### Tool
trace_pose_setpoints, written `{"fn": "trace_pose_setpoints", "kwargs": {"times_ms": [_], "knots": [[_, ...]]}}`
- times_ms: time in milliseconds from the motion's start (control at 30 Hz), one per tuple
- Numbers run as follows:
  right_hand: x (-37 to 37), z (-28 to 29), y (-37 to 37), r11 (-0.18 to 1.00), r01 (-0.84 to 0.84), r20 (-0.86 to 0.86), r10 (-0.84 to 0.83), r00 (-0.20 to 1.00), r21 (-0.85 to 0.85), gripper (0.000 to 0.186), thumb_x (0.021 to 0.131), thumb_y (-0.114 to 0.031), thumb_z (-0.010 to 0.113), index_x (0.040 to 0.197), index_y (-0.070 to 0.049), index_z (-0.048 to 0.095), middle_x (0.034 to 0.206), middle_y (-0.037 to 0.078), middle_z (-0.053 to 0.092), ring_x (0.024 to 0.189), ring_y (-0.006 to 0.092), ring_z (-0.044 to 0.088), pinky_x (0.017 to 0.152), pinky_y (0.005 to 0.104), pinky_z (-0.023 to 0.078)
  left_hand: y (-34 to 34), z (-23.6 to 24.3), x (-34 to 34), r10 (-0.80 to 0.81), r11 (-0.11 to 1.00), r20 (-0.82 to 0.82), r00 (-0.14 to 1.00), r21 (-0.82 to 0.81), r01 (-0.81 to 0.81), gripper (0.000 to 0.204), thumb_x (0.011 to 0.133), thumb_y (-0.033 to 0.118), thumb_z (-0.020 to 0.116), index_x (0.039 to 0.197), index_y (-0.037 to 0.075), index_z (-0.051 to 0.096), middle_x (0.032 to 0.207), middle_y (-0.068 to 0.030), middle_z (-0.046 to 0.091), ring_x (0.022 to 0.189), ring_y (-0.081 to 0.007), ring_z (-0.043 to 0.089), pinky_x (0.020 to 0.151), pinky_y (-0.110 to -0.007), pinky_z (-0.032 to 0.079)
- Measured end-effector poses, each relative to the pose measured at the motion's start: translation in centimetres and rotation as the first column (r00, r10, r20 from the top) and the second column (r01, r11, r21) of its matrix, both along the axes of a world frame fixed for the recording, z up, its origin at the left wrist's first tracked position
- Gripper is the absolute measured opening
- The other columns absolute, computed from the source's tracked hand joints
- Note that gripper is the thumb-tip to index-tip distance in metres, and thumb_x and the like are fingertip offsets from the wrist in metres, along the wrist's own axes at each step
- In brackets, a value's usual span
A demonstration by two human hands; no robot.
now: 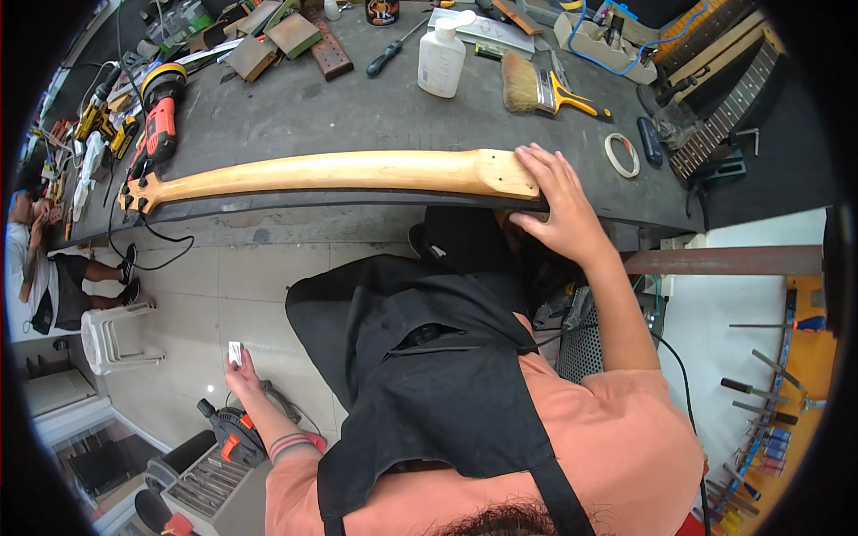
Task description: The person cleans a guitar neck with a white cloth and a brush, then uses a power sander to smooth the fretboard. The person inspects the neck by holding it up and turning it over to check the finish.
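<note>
Guitar neck (340, 171) lies along the bench's (357, 116) near edge, so press evenly with your right hand (561, 198), curled over its right end, whether clamped I cannot tell, while your left hand (243, 377), well apart, pinches a small white piece (235, 351).

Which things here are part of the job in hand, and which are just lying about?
In hand:
- instrument neck, under right hand
- small white object, in left hand

Apparently lying about:
- paintbrush
- white bottle
- screwdriver
- red power tool
</note>
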State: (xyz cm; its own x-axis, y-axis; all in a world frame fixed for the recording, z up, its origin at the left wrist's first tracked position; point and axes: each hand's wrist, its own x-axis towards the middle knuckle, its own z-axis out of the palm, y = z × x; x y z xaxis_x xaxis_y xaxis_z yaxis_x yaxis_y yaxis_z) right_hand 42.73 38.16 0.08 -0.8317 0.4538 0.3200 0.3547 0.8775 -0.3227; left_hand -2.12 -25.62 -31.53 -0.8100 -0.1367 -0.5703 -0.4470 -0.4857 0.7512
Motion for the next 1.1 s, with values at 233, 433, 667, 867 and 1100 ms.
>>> {"fn": "trace_pose_setpoints", "kwargs": {"times_ms": [233,433,667,867,1100], "knots": [[0.9,-3.1,0.9,0.972,-0.065,-0.116,0.093,0.989,0.226,0.073,0.078,-0.008,0.088,0.147,-0.015,0.068,0.138,0.005,0.070,0.133,0.0292,0.065,0.121,0.0541,0.048,1.4,3.1,0.9,0.120,0.953,-0.054,0.991,0.286,-0.099,0.053,0.111,0.000,0.030,0.161,-0.015,0.039,0.159,-0.0339,0.054,0.151,-0.0488,0.054,0.127,-0.058,0.052],[0.7,-2.4,1.2,0.984,-0.134,-0.167,0.153,0.974,0.120,0.065,0.081,-0.012,0.086,0.144,-0.013,0.070,0.142,0.008,0.075,0.137,0.0297,0.070,0.122,0.0535,0.049,2.4,9.7,-0.8,0.070,0.941,-0.224,0.972,0.338,0.010,0.047,0.115,0.003,0.037,0.157,-0.019,0.041,0.156,-0.0343,0.057,0.150,-0.0451,0.056,0.128,-0.053,0.053],[-0.3,-1.7,1.7,0.985,-0.171,-0.196,0.161,0.967,-0.035,0.048,0.090,-0.023,0.087,0.133,-0.009,0.072,0.140,0.011,0.079,0.140,0.0322,0.069,0.122,0.0523,0.051,11.8,24.8,-1.0,-0.127,0.985,-0.584,0.802,0.023,0.173,0.043,0.115,0.003,0.050,0.152,-0.018,0.047,0.152,-0.0326,0.061,0.140,-0.0414,0.065,0.124,-0.049,0.057],[-0.3,-1.9,1.8,0.988,-0.116,-0.216,0.092,0.972,-0.103,0.040,0.092,-0.028,0.087,0.123,-0.006,0.074,0.143,0.012,0.078,0.143,0.0332,0.067,0.123,0.0516,0.050,28.2,34.9,5.3,-0.399,0.860,-0.772,0.494,-0.502,-0.091,0.036,0.116,0.006,0.057,0.147,-0.011,0.062,0.135,-0.0233,0.073,0.120,-0.0264,0.075,0.109,-0.039,0.063],[-0.1,-1.5,1.8,0.987,-0.102,-0.200,0.076,0.977,-0.125,0.038,0.091,-0.026,0.088,0.120,-0.005,0.074,0.143,0.010,0.078,0.145,0.0326,0.066,0.123,0.0519,0.049,38.9,34.6,11.2,-0.804,0.575,-0.593,-0.033,-0.762,-0.297,0.029,0.112,-0.004,0.064,0.139,-0.006,0.073,0.137,-0.0148,0.080,0.122,-0.0204,0.076,0.109,-0.035,0.059]]}}
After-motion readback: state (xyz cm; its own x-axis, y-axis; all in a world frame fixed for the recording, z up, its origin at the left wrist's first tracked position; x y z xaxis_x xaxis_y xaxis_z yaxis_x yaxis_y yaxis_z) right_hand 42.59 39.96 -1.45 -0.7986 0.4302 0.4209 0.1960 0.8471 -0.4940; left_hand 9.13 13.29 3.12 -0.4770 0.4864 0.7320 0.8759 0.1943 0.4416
